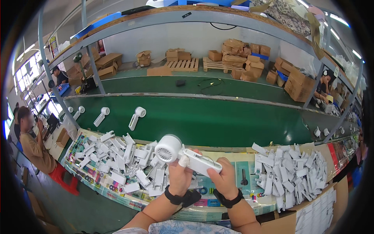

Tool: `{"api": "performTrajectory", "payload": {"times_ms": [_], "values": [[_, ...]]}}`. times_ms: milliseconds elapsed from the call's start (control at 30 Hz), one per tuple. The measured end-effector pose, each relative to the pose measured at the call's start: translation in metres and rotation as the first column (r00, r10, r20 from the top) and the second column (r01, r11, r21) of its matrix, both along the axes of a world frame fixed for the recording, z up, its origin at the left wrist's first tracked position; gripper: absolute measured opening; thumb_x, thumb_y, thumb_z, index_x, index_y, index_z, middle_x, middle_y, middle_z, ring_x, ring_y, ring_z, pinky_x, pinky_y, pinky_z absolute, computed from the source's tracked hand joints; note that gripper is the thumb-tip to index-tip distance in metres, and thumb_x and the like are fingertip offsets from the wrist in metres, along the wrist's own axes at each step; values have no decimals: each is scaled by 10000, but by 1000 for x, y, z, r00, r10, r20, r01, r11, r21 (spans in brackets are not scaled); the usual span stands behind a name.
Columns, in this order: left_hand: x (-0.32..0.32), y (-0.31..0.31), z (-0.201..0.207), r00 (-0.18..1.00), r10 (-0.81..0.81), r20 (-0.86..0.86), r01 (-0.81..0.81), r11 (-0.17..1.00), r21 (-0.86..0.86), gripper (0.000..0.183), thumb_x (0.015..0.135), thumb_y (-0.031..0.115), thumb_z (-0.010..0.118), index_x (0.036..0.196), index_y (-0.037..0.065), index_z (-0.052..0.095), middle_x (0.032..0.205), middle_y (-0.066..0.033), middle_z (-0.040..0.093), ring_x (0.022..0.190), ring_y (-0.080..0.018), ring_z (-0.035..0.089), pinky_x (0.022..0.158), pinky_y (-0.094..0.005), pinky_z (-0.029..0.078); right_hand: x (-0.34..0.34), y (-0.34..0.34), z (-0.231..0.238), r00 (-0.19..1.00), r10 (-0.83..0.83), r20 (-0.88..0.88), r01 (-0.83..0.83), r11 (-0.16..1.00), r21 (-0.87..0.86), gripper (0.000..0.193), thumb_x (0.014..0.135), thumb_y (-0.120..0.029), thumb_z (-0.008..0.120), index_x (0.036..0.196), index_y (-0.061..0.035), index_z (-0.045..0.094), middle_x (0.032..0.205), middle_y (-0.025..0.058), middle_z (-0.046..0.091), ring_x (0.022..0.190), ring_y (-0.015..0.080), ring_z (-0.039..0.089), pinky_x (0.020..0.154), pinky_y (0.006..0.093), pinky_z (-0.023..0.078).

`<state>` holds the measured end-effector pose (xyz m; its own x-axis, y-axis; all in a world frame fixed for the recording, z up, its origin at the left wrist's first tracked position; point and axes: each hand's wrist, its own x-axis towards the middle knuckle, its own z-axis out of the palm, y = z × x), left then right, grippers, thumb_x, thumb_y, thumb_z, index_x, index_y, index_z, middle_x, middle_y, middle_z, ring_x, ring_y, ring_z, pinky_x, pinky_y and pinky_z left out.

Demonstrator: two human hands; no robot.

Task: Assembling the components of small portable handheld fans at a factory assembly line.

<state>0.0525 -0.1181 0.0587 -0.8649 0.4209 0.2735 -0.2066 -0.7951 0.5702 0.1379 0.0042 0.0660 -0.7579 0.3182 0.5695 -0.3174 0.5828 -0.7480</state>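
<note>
Above the worktable I hold a white handheld fan [201,162], its round grilled head to the left and its long handle slanting down to the right. My left hand [180,177] grips the handle close to the head, a white cover on one fingertip. The handle's far end is in my right hand [225,180], thumb on its near side. Both wrists wear black bands. A heap of loose white plastic casing parts [113,156] lies beside my left hand, partly behind it. Another pile of flat white casing pieces [288,175] sits right of my right hand.
Beyond the table runs a green conveyor belt [218,121] carrying several white fans [137,117]. An open cardboard box [278,226] with white pieces stands at lower right. A metal-framed shelf [187,16] spans overhead. Co-workers sit at far left and far right; another stands at left.
</note>
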Motion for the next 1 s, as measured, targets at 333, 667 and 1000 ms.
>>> {"api": "performTrajectory", "payload": {"times_ms": [333,667,1000], "values": [[-37,21,-9,959,-263,111,284,857,-429,409,916,252,441,1200,-42,438,1214,-165,496,1072,-254,532,878,-357,454,-22,10,-76,980,168,108,64,245,-967,463,900,-461,445,705,-52,542,514,-3,439,434,106,371,417,240,298],[-39,24,-20,924,-361,125,378,816,-438,487,942,332,367,1285,-13,357,1277,-143,455,1135,-264,492,884,-361,451,-18,12,-74,927,374,-35,-47,24,-999,531,915,-504,386,646,-60,500,497,-4,342,451,110,323,425,236,269],[-49,43,-37,938,-280,-206,83,757,-649,445,877,337,522,1158,-7,484,1038,-79,579,981,-192,570,804,-296,454,-27,1,-75,923,382,50,3,125,-992,542,922,-523,327,731,-58,530,538,-4,392,477,114,360,453,238,307]]}}
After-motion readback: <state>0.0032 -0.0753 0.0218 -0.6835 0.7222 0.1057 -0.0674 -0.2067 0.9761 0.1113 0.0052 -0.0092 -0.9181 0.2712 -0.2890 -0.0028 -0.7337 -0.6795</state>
